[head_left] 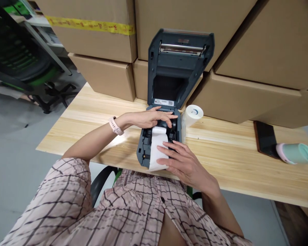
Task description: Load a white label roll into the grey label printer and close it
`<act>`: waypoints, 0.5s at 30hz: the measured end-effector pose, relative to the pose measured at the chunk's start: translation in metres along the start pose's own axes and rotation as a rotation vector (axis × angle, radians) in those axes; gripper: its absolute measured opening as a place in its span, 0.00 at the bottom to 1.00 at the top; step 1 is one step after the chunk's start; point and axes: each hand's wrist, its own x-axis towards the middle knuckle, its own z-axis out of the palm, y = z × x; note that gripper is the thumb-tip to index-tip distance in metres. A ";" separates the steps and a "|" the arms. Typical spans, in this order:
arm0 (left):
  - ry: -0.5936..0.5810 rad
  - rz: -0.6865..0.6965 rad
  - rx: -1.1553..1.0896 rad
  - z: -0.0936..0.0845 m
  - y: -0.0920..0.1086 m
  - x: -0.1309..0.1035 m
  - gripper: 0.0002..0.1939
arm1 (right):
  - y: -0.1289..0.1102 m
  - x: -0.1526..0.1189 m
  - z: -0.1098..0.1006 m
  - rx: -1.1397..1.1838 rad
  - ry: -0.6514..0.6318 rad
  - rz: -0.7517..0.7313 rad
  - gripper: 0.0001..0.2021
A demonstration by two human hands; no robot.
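A dark grey label printer [143, 145] stands on the table with its lid [169, 73] tipped up and back. From inside it a white label strip [158, 147] runs forward over the front edge. My left hand [154, 118] reaches across the back of the printer's open bay, fingers spread, above the rear end of the strip. My right hand [181, 160] lies with outstretched fingers on the strip's right side, fingertips touching the paper. Just right of the printer stands a white label roll [192, 114]. What lies under my left palm is hidden.
Cardboard boxes [102, 75] are stacked along the table's back edge, close behind the raised lid. On the right lie a dark phone [266, 138] and a mint-green cup [296, 153] on its side. The wooden table [220, 153] ends near my body; an office chair [23, 58] stands left.
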 end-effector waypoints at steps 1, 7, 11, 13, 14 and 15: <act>0.001 0.005 0.000 0.000 -0.001 0.000 0.37 | 0.001 0.000 -0.001 0.013 -0.009 -0.001 0.12; 0.014 0.023 -0.003 0.000 -0.004 0.001 0.39 | -0.002 -0.001 -0.003 0.047 -0.061 0.032 0.21; 0.033 0.024 -0.004 0.001 -0.004 0.001 0.37 | -0.012 -0.004 0.000 -0.002 -0.074 0.046 0.31; 0.046 0.034 -0.002 0.002 -0.003 0.001 0.36 | -0.017 -0.005 0.000 -0.015 -0.079 0.051 0.33; 0.048 0.039 0.001 0.002 -0.003 0.001 0.37 | -0.018 -0.006 0.001 -0.015 -0.079 0.056 0.33; 0.048 0.041 0.005 0.002 -0.003 0.001 0.37 | -0.019 -0.007 0.001 -0.011 -0.075 0.062 0.32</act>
